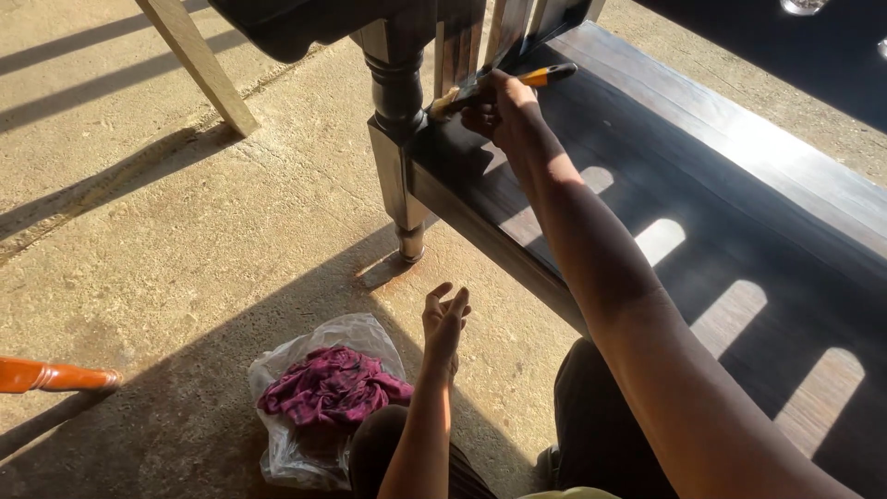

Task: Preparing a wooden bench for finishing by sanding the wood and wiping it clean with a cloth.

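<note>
Head view: the right hand (504, 111) is clenched round a brush (504, 85) with an orange handle, its bristles touching the dark bench (721, 185) at the far left corner, just beside the turned leg (397, 120). The left hand (444, 319) hangs released, fingers spread, over the concrete floor (185, 240), near a plastic bag (305, 434) holding red cloth. Judged from this, light, even strokes along the grain would suit, working finish into the joint without pooling.

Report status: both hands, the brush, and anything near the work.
Right hand gripping paintbrush, bristles at dark bench by the turned post. Left hand open, empty, over the concrete floor. Plastic bag with magenta cloth nearby.
</note>
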